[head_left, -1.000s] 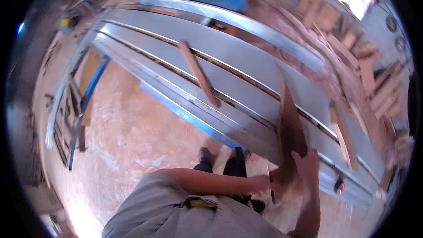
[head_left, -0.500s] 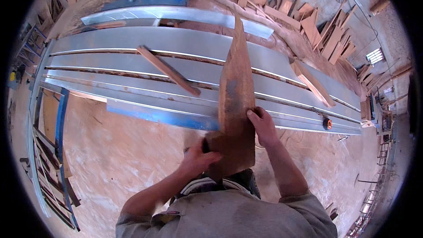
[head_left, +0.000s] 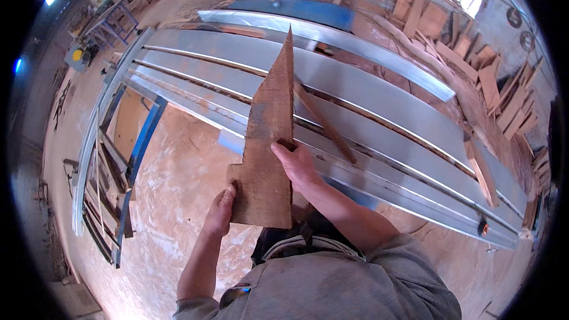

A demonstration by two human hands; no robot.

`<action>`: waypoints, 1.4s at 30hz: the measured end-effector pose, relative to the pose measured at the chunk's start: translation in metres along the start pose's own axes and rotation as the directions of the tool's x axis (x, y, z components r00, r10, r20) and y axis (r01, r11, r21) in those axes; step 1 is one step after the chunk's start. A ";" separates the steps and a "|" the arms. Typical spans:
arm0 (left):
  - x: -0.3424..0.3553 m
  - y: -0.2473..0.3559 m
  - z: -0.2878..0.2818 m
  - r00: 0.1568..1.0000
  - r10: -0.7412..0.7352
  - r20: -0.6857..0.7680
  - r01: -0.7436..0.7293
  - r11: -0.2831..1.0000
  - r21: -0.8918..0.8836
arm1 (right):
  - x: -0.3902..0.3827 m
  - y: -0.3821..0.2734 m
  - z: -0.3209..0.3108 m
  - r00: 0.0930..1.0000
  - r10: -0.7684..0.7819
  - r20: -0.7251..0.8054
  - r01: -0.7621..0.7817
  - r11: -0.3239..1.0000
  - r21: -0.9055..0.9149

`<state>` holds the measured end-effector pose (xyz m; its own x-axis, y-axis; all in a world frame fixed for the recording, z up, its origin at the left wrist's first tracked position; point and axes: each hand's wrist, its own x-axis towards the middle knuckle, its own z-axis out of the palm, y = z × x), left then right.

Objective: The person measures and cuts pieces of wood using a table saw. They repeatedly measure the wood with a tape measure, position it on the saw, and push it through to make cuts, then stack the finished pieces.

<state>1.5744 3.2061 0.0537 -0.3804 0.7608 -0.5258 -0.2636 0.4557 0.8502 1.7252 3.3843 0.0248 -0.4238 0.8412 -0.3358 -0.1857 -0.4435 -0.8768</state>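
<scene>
A long metal table (head_left: 367, 77) lies beyond the wooden board (head_left: 267, 124), held before the person's body, apparently being positioned. The right hand (head_left: 298, 169) and left hand (head_left: 220, 208) grip opposite edges; shifting it would call for both.

Brown board (head_left: 267, 160) fills the middle; we get room on both sides over the bench (head_left: 391, 106).
Left of the board, we can pass over slotted metal; below, open floor (head_left: 172, 189) runs to the blue bar (head_left: 146, 136) and wood offcuts (head_left: 114, 151), which close the far left. Right, the wood strip (head_left: 325, 123) blocks just beside the board, then we have clear surface up to the wood block (head_left: 481, 172). Orange-and-black object (head_left: 483, 227) sits near the right end; metal rail (head_left: 355, 39) bars the far side.
</scene>
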 end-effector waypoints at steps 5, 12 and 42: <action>0.039 0.010 -0.062 0.958 0.173 -0.228 -0.107 0.956 0.274 | 0.059 0.016 0.065 0.998 0.023 0.056 -0.018 0.997 -0.078; 0.160 0.066 -0.195 0.975 0.194 -0.111 -0.173 0.969 0.179 | 0.168 0.034 0.158 0.996 0.032 0.084 0.015 0.859 -0.512; 0.322 0.151 -0.406 0.999 0.026 -0.033 -0.019 0.979 0.205 | 0.300 0.038 0.363 0.996 -0.067 0.060 0.089 0.613 -0.785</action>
<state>1.0517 3.3322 0.0019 -0.4164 0.7566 -0.5041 -0.0693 0.5265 0.8474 1.2689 3.5077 0.0158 -0.4628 0.8491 -0.2546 0.5448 0.0459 -0.8373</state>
